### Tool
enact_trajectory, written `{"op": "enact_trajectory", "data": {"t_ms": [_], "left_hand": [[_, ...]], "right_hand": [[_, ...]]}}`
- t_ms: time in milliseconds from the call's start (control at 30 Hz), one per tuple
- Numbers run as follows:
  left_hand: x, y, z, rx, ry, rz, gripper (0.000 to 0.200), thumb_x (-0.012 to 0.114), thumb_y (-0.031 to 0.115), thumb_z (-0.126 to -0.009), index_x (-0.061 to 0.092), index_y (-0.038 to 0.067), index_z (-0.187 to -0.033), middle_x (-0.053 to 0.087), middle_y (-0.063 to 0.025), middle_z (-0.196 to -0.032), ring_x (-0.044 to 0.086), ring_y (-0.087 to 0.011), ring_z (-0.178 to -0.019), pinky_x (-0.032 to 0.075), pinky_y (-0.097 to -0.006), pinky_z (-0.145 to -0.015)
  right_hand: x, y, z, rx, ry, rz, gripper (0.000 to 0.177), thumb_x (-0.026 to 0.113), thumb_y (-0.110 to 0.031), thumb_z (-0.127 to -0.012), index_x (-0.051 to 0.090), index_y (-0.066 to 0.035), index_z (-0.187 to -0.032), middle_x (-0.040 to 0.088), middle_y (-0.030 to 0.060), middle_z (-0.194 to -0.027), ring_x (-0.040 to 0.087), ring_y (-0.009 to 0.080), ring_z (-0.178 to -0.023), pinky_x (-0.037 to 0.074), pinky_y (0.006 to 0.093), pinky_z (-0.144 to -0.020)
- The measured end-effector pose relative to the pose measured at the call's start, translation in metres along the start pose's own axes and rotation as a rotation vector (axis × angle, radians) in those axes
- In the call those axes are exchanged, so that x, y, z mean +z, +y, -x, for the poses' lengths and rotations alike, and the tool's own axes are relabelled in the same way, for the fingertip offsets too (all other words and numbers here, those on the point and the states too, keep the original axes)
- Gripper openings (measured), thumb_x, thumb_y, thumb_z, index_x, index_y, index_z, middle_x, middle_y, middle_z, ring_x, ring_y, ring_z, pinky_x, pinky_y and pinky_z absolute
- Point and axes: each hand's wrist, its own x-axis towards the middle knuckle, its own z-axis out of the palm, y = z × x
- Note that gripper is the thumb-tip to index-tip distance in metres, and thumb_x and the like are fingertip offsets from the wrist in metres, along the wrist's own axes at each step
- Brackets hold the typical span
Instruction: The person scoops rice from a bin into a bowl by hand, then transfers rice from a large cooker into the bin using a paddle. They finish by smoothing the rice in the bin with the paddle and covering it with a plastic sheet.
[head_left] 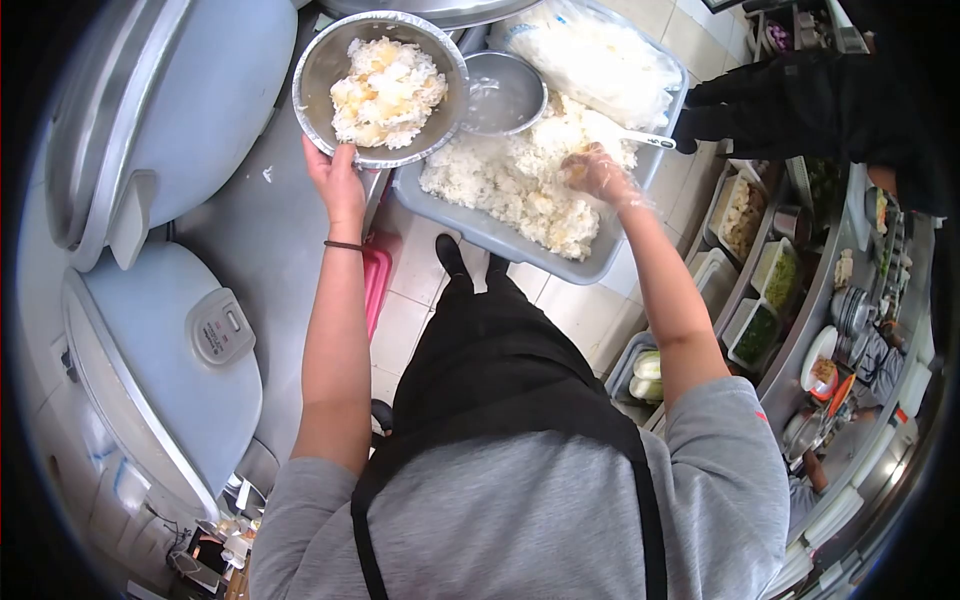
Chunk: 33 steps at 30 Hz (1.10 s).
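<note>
My left hand grips the near rim of a round metal bowl, tilted so its inside shows. A mound of white rice with yellowish bits lies in the bowl. To the right, a grey plastic tub holds loose cooked rice. My right hand, in a clear plastic glove, has its fingers curled into that rice; the fingertips are partly hidden. Just beyond it, the white handle of a utensil sticks out over the tub's right side. An empty metal bowl rests at the tub's far left.
A clear bag of rice fills the tub's far end. On the left are large lidded cookers beside a metal counter. Ingredient trays line the right, near a person in dark clothes. A pink container is below.
</note>
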Motion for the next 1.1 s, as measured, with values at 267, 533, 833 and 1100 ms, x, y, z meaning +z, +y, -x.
{"op": "enact_trajectory", "data": {"t_ms": [267,533,833,1100], "left_hand": [[0.000,-0.005,-0.003,0.031,0.001,-0.002,0.045,0.045,-0.005,-0.072,0.042,0.004,-0.116,0.054,-0.0060,-0.100,0.055,-0.0125,-0.072,0.047,-0.0227,-0.048],[0.003,-0.001,-0.002,0.026,0.000,0.006,0.048,0.045,-0.006,-0.072,0.041,0.004,-0.119,0.053,-0.0072,-0.105,0.056,-0.0145,-0.082,0.049,-0.0249,-0.056],[0.001,0.000,0.000,-0.001,-0.008,0.038,0.043,0.047,-0.006,-0.074,0.042,0.002,-0.116,0.053,-0.0065,-0.107,0.054,-0.0119,-0.089,0.046,-0.0235,-0.072],[0.001,0.001,0.001,-0.014,-0.006,0.028,0.043,0.047,-0.005,-0.075,0.042,0.002,-0.117,0.053,-0.0065,-0.108,0.054,-0.0121,-0.090,0.046,-0.0237,-0.073]], "right_hand": [[0.000,0.029,-0.025,-0.104,-0.111,-0.162,0.033,0.071,-0.023,-0.067,0.066,-0.013,-0.098,0.063,0.0134,-0.094,0.060,0.0246,-0.087,0.047,0.0357,-0.078],[0.010,0.029,-0.035,-0.017,0.035,-0.043,0.026,0.064,-0.022,-0.069,0.066,-0.010,-0.092,0.065,0.0154,-0.084,0.062,0.0277,-0.079,0.049,0.0364,-0.072],[0.009,0.024,-0.024,0.062,0.118,-0.057,0.020,0.055,-0.011,-0.074,0.061,-0.009,-0.092,0.063,0.0164,-0.082,0.061,0.0297,-0.075,0.047,0.0371,-0.070],[-0.004,0.044,-0.015,0.070,0.160,-0.247,0.031,0.061,-0.010,-0.074,0.060,-0.011,-0.105,0.063,0.0164,-0.092,0.061,0.0285,-0.083,0.047,0.0370,-0.073]]}}
